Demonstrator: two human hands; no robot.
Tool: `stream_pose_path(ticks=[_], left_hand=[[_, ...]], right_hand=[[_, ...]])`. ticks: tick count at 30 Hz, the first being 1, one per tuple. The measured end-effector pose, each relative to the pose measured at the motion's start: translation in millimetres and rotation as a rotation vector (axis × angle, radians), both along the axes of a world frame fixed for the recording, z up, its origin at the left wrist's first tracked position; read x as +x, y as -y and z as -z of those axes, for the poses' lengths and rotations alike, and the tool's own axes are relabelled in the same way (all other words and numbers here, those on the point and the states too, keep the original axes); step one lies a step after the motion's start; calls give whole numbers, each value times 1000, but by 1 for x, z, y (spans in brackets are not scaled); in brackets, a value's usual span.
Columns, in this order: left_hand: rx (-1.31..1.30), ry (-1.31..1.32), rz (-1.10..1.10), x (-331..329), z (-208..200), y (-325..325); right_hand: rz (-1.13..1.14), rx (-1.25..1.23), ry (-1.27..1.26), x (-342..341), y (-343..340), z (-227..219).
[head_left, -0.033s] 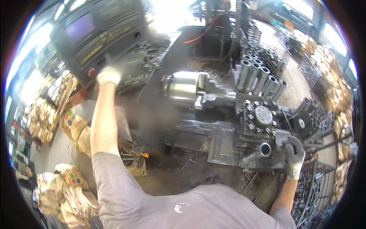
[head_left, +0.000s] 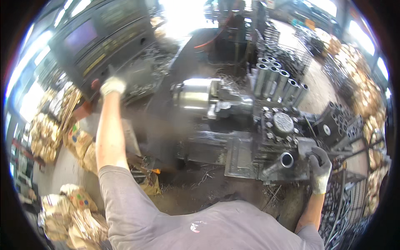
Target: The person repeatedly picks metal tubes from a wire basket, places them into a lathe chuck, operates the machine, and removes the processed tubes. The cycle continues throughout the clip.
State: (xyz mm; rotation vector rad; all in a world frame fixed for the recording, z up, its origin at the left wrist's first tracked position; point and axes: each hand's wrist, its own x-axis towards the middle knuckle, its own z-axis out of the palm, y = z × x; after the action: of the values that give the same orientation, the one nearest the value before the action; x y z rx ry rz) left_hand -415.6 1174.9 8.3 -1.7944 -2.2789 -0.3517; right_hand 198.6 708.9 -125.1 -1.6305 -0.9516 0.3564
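Note:
My left hand [head_left: 113,86], in a pale glove, reaches to the control panel [head_left: 93,62] beside a red round button [head_left: 96,84]. Its fingers are blurred, so their grip does not show. My right hand [head_left: 321,167], in a grey-and-white glove, has its fingers curled at the right end of the lathe carriage, beside a flat grey metal plate [head_left: 306,146]. What they hold is hidden. Left of this hand, a short metal tube [head_left: 280,163] lies tilted on the carriage. Behind it stands the bolted tool post [head_left: 283,123], facing the shiny chuck [head_left: 196,93].
Several metal tubes [head_left: 273,81] stand upright behind the tool post, and more are stacked [head_left: 337,123] at the right. Metal shavings [head_left: 156,68] litter the machine bed. Sacks [head_left: 75,208] lie on the floor at the left. A wire cage [head_left: 348,208] stands near my right arm.
The whole view has shifted slightly, with the machine now a little further left in the picture. Both hands keep their places at the panel and the carriage.

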Motion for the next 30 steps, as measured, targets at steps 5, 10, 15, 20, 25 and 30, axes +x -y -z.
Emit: stream_pose_path(ticks=[5, 10, 15, 20, 25, 30], left_hand=[[481, 38, 94, 59, 0, 54], [652, 403, 947, 194, 110, 266], [-511, 897, 348, 177, 389, 439], [-904, 683, -305, 97, 553, 642], [-951, 731, -526, 41, 627, 808], [-506, 1098, -854, 87, 541, 896]], right_hand=[[-83, -2, -190, 8, 32, 16], [-88, -127, -197, 27, 49, 60], [-299, -226, -200, 45, 30, 99], [-581, -316, 224, 7, -4, 89], [-642, -413, 145, -26, -32, 163], [-1196, -114, 43, -198, 23, 131]])
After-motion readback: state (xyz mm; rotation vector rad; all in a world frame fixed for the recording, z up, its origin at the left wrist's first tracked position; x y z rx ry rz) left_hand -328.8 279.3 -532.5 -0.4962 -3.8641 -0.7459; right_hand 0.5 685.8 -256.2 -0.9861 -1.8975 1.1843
